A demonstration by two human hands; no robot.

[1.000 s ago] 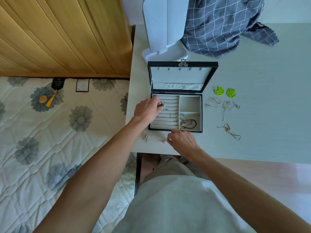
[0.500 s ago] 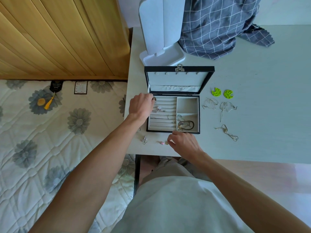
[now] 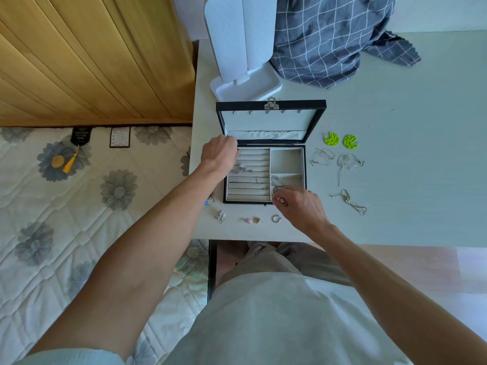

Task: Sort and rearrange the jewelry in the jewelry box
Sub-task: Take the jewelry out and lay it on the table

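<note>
A black jewelry box point(image 3: 263, 201) is seen open near the desk point(image 3: 408, 206) front edge, its grey ring rolls holding only a few silver pieces, one side compartment bare. The left hand point(image 3: 220, 151) is curled at the top roll, apparently pinching a small ring. The right hand point(image 3: 297, 204) is curled over the lower compartment, seemingly pinching a small piece; which cannot be told. Much is judged left: green earrings point(image 3: 341, 140), wire earrings point(image 3: 337, 160), a chain point(image 3: 349, 201) and small pieces point(image 3: 250, 219) lie outside.
</note>
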